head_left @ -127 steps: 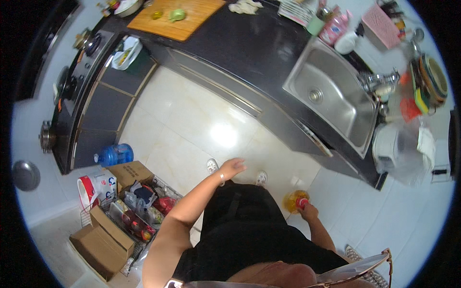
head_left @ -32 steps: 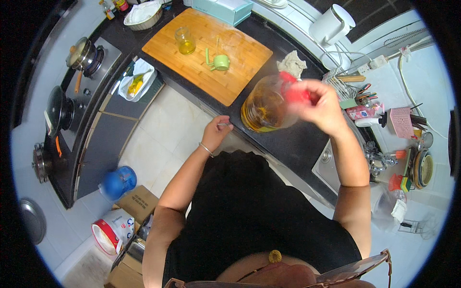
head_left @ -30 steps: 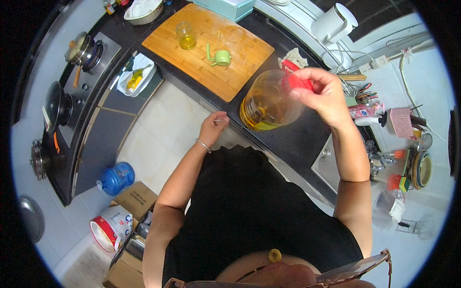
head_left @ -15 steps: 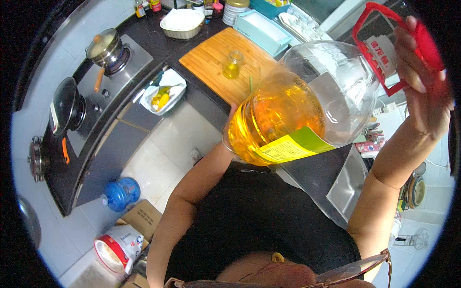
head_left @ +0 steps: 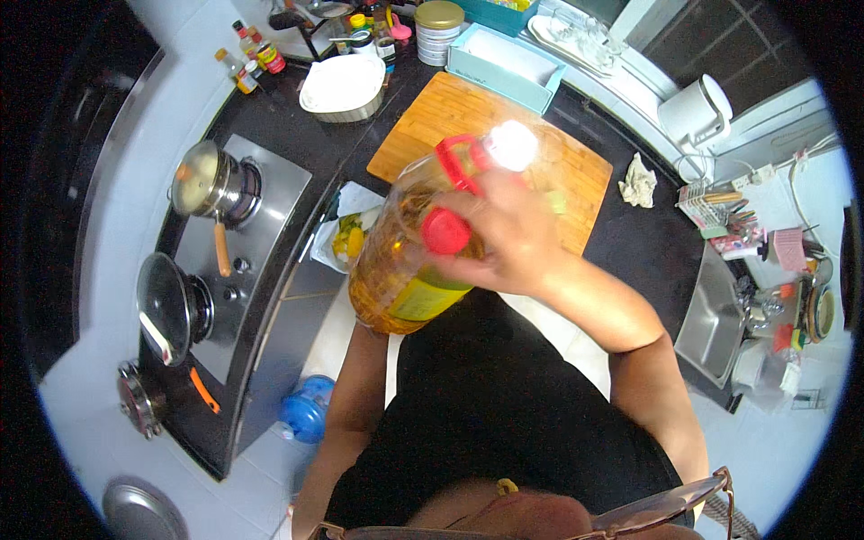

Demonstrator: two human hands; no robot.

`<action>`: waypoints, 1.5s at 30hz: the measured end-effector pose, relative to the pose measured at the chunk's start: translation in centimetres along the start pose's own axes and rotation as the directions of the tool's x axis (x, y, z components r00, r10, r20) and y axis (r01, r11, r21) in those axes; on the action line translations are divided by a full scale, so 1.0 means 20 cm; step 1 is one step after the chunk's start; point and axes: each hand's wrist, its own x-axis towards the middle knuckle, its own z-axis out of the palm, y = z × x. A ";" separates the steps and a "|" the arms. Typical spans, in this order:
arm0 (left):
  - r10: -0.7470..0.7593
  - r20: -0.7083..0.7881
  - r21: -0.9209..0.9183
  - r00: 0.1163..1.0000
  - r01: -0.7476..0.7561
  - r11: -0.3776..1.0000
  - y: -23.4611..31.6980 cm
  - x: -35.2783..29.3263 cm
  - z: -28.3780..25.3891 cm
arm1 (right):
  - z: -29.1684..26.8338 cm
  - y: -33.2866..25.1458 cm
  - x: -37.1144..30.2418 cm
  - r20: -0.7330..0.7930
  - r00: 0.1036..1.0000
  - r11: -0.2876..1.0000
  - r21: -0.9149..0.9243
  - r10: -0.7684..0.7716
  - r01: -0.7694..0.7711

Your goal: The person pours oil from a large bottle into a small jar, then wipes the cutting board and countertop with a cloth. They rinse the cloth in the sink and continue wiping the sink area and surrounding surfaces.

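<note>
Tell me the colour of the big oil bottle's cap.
The cap is red; it shows best in the head view.

So there's one oil jug, one cutting board, and one gold-lidded tin. Left side's got two burners, one saucepan, one wok, plus one more pot at the near end. Only one sink on the right, and one blue water bottle.

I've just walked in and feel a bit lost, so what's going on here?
A person's right hand, blurred, is at the red cap of a large, raised bottle of yellow liquid. The left forearm reaches behind it; the left hand is hidden. Beyond, a wooden board lies on the dark counter. A pot sits on the stove.
</note>
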 end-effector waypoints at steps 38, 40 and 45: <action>0.010 -0.352 0.241 0.936 0.081 0.967 0.62 0.12 -0.37 | 0.66 0.53 -0.24 0.029 0.849 0.803 0.309 0.527 -0.509; 0.019 -0.390 0.251 0.921 0.087 0.964 0.66 0.12 -0.39 | 0.66 0.54 -0.23 0.017 0.847 0.797 0.330 0.531 -0.506; 0.034 -0.449 0.270 0.893 0.099 0.958 0.72 0.11 -0.40 | 0.66 0.56 -0.24 -0.059 0.851 0.807 0.358 0.522 -0.470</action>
